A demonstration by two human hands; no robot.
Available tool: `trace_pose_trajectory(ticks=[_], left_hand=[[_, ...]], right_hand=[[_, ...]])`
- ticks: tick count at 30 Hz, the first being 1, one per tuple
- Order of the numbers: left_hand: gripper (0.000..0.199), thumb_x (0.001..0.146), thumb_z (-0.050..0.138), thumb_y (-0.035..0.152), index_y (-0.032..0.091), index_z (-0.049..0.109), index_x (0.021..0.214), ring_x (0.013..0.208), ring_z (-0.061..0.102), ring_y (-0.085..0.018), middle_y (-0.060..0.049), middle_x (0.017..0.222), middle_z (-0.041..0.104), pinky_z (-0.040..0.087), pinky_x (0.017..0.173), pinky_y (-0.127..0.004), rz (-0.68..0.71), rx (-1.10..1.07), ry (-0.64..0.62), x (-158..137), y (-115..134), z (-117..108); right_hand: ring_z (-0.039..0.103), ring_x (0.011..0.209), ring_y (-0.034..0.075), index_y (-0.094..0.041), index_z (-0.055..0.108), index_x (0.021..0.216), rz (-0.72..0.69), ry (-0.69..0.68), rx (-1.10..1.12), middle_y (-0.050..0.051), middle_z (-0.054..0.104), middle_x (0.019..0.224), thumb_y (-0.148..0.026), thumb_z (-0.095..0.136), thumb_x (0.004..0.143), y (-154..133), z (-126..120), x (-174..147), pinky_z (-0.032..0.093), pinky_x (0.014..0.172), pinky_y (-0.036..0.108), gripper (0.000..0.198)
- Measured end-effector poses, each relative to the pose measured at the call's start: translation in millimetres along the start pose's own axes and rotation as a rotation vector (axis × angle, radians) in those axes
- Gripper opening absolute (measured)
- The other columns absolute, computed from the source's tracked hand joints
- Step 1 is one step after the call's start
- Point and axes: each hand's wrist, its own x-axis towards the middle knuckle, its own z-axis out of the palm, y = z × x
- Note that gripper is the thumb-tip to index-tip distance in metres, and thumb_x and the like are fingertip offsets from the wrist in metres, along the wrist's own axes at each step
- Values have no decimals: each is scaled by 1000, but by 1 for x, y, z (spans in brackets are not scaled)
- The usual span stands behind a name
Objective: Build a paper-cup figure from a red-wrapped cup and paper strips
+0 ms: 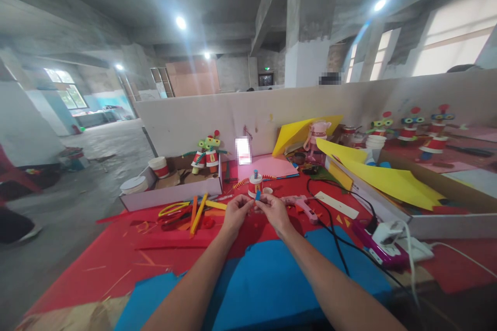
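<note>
My left hand [237,213] and my right hand [275,213] meet over the red-covered table. Both pinch a small blue paper piece [258,195], which looks folded or rolled. Just behind them stands a white and red paper-cup figure [255,184] with coiled paper arms and a blue bit on top. A small round pale cup or lid [267,191] sits beside it. To the right of my right hand lies a pink glue gun [307,210]. Left of my left hand are yellow-handled scissors [174,209] and yellow and orange paper strips [199,214].
Large blue sheets [267,279] cover the table's front. At left, a shallow box [132,200] holds cups and finished figures [212,158]. Another box [438,227] with yellow sheets stands at right. Black cables [337,240] run to a purple power strip [382,248]. A white partition [186,114] rises behind.
</note>
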Motion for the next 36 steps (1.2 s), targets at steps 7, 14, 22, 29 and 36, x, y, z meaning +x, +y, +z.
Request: trace_pose_trajectory(ticks=[7, 14, 22, 29, 36], left_hand=[[32, 65, 77, 43, 16, 60, 69, 48, 47, -8, 5, 56, 56, 37, 50, -21, 2, -24, -17, 0, -2, 0], [32, 64, 77, 42, 16, 58, 62, 48, 47, -9, 4, 52, 54, 36, 50, -21, 23, 39, 8, 0, 0, 0], [32, 64, 77, 43, 16, 60, 65, 48, 48, -9, 4, 53, 56, 37, 50, -21, 18, 12, 12, -1, 3, 1], [32, 67, 74, 44, 15, 61, 64, 49, 48, -9, 3, 54, 56, 36, 50, -21, 23, 76, -12, 1, -1, -2], [29, 67, 73, 42, 16, 60, 67, 51, 49, -10, 3, 55, 56, 37, 52, -22, 71, 120, 10, 4, -7, -3]], right_hand=[[65, 62, 19, -19, 67, 69, -68, 6, -82, 1, 67, 64, -49, 76, 62, 1, -3, 2, 56, 67, 33, 33], [67, 63, 20, -18, 67, 72, -85, -24, -128, 2, 68, 66, -43, 73, 66, 8, -6, 3, 56, 68, 34, 26], [65, 63, 18, -18, 66, 82, -83, -76, -122, 3, 70, 73, -37, 70, 68, 10, -6, 5, 56, 66, 32, 23], [68, 67, 20, -19, 63, 83, -86, -96, -130, 3, 70, 75, -35, 71, 67, 12, -6, 4, 58, 65, 33, 24], [69, 68, 21, -20, 63, 81, -98, -62, -157, 3, 70, 74, -42, 73, 67, 9, -6, 3, 58, 68, 35, 28]])
